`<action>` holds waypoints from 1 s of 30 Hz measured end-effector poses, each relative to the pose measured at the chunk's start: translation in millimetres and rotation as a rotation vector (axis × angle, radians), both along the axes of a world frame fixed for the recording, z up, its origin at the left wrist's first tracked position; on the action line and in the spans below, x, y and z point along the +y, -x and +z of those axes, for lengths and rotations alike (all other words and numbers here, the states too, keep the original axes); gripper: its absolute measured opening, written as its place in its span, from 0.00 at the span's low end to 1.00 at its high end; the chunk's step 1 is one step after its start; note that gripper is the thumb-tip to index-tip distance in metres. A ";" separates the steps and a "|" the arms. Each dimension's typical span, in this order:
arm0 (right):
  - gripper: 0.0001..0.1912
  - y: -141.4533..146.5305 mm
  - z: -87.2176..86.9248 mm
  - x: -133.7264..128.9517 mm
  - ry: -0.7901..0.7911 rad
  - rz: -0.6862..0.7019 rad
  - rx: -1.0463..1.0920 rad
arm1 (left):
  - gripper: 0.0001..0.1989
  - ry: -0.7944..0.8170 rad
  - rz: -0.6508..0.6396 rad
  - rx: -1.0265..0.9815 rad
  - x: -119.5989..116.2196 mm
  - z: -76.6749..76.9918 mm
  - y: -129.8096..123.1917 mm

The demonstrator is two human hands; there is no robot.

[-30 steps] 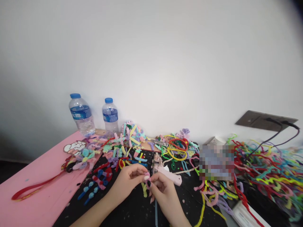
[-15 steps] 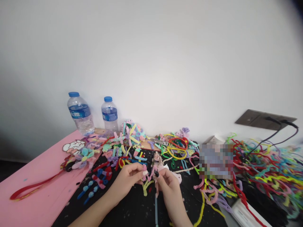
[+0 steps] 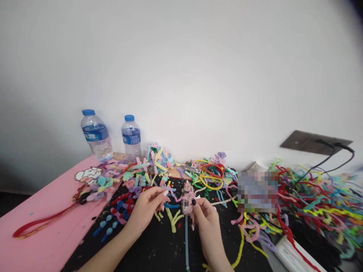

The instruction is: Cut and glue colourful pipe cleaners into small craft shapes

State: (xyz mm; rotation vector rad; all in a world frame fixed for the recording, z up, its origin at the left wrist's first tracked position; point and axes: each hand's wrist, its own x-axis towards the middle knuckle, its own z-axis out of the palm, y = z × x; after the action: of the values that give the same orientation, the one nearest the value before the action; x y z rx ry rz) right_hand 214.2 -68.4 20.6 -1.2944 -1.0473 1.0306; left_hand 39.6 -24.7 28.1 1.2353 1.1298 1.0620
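Note:
A pink pipe cleaner (image 3: 178, 198) stretches between my two hands above the black mat (image 3: 153, 245). The fingertips of my left hand (image 3: 147, 207) pinch its left end. At the other end, my right hand (image 3: 205, 219) has thumb and finger closed on it. Behind the strand lies a pale pink, stained device resembling a hot glue gun (image 3: 187, 206), close to my right fingers. From it a long greyish stick (image 3: 186, 241) runs toward me. A yellow branched pipe-cleaner piece (image 3: 173, 219) rests on the mat between my hands.
Two water bottles (image 3: 96, 139) stand by the wall at left. Finished pipe-cleaner pieces (image 3: 154, 160) pile along the back, near red-and-yellow scissors (image 3: 212, 175). Loose pipe cleaners (image 3: 320, 200) heap at right, below a wall socket (image 3: 306, 141) with cables. A pink board (image 3: 42, 215) lies left.
My hands have drawn apart, the left moving up and left, so the pink pipe cleaner now spans between them. The yellow piece and the glue-gun-like device show more fully.

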 end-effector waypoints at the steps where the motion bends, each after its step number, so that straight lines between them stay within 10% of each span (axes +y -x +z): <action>1: 0.17 0.0 0.6 -0.3 0.000 0.010 -0.009 | 0.16 0.006 -0.019 0.008 -0.6 1.6 -0.6; 10: 0.10 -25.5 2.2 10.8 -0.143 -0.182 -0.319 | 0.16 0.142 0.056 -0.038 -1.8 8.8 -2.4; 18: 0.23 -75.9 24.6 83.2 -0.069 -0.087 -1.494 | 0.19 0.214 0.054 -0.111 2.4 -3.6 -4.2; 30: 0.11 -80.8 62.0 94.0 -0.019 -0.050 -1.714 | 0.14 0.170 0.131 -0.171 0.2 -3.8 -3.5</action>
State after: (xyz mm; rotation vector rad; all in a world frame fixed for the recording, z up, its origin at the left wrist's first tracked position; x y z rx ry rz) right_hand 295.1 25.6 82.6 -2.1225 -2.1512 -0.4424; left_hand 43.0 -24.5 24.3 0.9298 1.1544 1.1221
